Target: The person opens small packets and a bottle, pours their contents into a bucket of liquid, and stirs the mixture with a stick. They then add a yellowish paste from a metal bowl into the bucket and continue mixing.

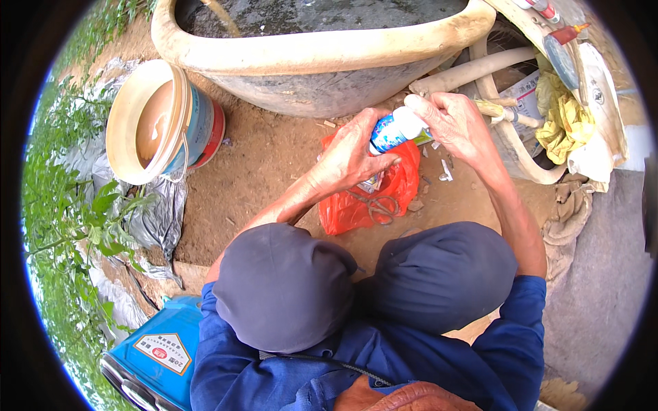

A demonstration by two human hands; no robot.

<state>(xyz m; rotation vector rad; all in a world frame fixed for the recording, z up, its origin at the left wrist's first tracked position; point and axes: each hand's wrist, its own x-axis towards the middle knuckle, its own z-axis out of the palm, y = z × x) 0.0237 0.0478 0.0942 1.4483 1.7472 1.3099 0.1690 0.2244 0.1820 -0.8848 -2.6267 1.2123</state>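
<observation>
A small blue and white plastic bottle (388, 134) is gripped around its body by my left hand (352, 149), tilted so that its white cap (408, 123) points to the upper right. The fingers and thumb of my right hand (455, 126) are closed at the cap end; whether the cap is still on the neck cannot be told. Below my hands a red plastic bag (342, 213) lies on the bare soil, with a pair of scissors (381, 208) and small packets partly on it.
A large basin (308, 51) of dark water stands ahead. To the left are a bucket (177, 123) of brownish liquid and leafy plants (67, 231). A blue plastic container (164, 354) sits at lower left. On the right lie a pale pipe (473, 69) and a crumpled yellow bag (565, 123).
</observation>
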